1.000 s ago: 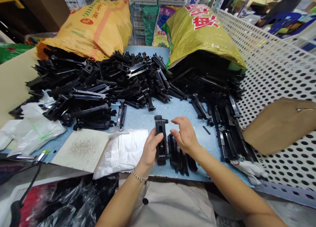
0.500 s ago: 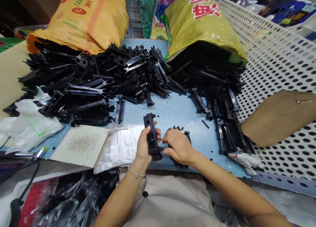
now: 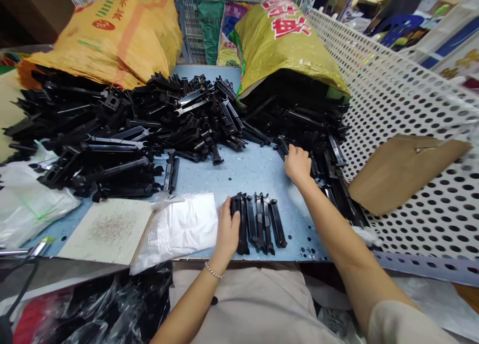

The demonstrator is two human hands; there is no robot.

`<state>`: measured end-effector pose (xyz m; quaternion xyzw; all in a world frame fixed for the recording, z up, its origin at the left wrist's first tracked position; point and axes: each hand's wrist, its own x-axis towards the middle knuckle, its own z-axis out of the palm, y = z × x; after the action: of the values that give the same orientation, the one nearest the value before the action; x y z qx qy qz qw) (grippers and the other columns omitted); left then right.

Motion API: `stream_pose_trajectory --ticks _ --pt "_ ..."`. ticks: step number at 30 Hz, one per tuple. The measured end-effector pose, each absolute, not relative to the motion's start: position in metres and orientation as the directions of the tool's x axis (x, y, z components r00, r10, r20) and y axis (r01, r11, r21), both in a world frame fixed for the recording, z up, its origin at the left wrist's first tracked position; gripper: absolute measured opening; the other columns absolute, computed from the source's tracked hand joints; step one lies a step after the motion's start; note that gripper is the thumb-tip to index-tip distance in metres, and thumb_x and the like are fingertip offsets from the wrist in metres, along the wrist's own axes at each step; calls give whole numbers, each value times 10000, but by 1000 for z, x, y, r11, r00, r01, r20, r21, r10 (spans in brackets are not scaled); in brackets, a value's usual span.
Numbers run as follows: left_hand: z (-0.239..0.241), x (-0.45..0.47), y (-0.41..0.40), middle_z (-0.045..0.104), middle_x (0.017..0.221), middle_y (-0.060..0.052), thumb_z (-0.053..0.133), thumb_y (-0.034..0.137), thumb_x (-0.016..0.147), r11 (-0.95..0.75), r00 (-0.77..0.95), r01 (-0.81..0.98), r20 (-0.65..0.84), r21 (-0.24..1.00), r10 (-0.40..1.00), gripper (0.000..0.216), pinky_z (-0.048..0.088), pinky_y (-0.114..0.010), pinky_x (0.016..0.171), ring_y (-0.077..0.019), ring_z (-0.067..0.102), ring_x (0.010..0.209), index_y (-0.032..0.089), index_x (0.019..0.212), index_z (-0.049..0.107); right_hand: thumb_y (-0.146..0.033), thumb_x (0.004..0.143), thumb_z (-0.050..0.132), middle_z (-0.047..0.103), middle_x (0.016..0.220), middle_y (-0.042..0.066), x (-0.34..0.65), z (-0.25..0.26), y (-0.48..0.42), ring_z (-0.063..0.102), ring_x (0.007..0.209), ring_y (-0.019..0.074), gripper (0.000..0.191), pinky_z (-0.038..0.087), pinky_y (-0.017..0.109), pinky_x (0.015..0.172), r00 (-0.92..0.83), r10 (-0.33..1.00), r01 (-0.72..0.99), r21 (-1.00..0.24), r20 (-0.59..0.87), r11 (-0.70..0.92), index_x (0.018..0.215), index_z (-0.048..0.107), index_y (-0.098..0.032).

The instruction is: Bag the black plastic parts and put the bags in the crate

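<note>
Left hand point(image 3: 228, 229) low by the near table edge, palm down, fingers together against the end of a tight row of black moulded plastic parts point(image 3: 258, 222); gripping or only resting, impossible to tell. That row just right of the hand, long ribbed bars lying side by side, a narrow strip of table between their ends and the edge. Right hand point(image 3: 298, 164) well ahead of the left, fingers bent down and touching a loose black pile point(image 3: 318, 154) of the same parts; any hold on them unclear. Between and ahead of the hands, open room on a pale blue speckled work surface point(image 3: 247, 172), dotted with small holes.

Beyond the left hand, a much larger heap of black parts point(image 3: 112, 129), jagged and glossy, against a woven yellow sack point(image 3: 108, 40). Past the right hand, an olive-yellow sack point(image 3: 288, 40), its mouth full of black parts. Just left of the left hand, a soft folded white plastic bag point(image 3: 183, 229), then a pale board point(image 3: 108, 229) with grey specks. Right of the right arm, a white perforated metal panel point(image 3: 407, 109) along the table's side, a bent brown cardboard sheet point(image 3: 407, 174) lying on it.
</note>
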<state>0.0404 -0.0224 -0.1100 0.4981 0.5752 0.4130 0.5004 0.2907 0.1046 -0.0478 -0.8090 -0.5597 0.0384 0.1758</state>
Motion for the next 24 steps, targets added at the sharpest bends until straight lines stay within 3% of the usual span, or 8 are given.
stream_pose_trajectory --ticks 3,5,9,11,14,18,20,24 --pt "-109 45 -23 267 1556 -145 480 340 923 14 45 322 -30 947 999 502 139 -502 1207 -281 177 1473 196 1400 420 -185 922 384 593 1197 267 306 -49 103 489 1144 364 403 373 499 920 405 912 863 -355 62 -359 1284 507 -57" --pt "-99 45 -21 248 1565 -135 493 378 927 -36 53 322 20 946 998 528 100 -495 1212 -275 137 1483 210 1419 400 -227 921 402 636 1148 197 297 -49 82 556 1072 309 393 420 434 896 350 936 801 -532 45 -274 1273 527 -107" --pt "-68 50 -14 307 1555 -99 562 512 887 4 149 -66 6 998 989 689 185 -455 1194 -262 246 1454 289 1473 276 -434 930 451 680 979 67 245 -41 17 628 820 206 364 491 348 747 -33 995 240 -968 -89 -79 1178 585 -204" --pt "-51 52 -11 466 1446 -103 543 560 884 133 223 -314 -64 940 973 622 323 -426 1130 -265 416 1358 274 1410 375 -456 947 454 670 949 51 219 -34 -8 621 848 197 310 483 344 767 -137 989 190 -981 -52 -25 1063 612 -216" --pt "-32 50 -9 661 1091 -72 596 511 867 269 258 -458 -162 847 952 429 476 -349 953 -214 621 1051 208 1170 568 -468 982 395 624 891 59 200 -23 -20 575 881 200 335 445 362 821 -54 972 396 -889 228 231 886 584 -209" --pt "-24 42 -15 612 751 9 695 428 800 377 329 -427 -247 822 912 336 478 -227 608 -110 576 634 186 1004 585 -573 967 335 556 830 70 198 -15 4 504 797 208 422 415 366 750 -64 843 640 -626 534 445 887 521 -202" --pt "-27 41 -19 584 707 19 677 465 799 414 345 -405 -283 815 895 345 432 -216 522 -95 532 551 181 965 575 -584 968 306 523 756 49 195 -15 19 476 731 194 449 396 349 709 -124 846 656 -597 518 462 800 492 -211" --pt "-34 40 -19 564 672 32 683 479 791 346 182 -375 -298 860 937 372 426 -210 517 -93 521 540 185 993 577 -556 993 249 427 617 -16 184 -21 31 424 583 141 484 376 287 593 -185 964 457 -852 191 257 671 392 -225"
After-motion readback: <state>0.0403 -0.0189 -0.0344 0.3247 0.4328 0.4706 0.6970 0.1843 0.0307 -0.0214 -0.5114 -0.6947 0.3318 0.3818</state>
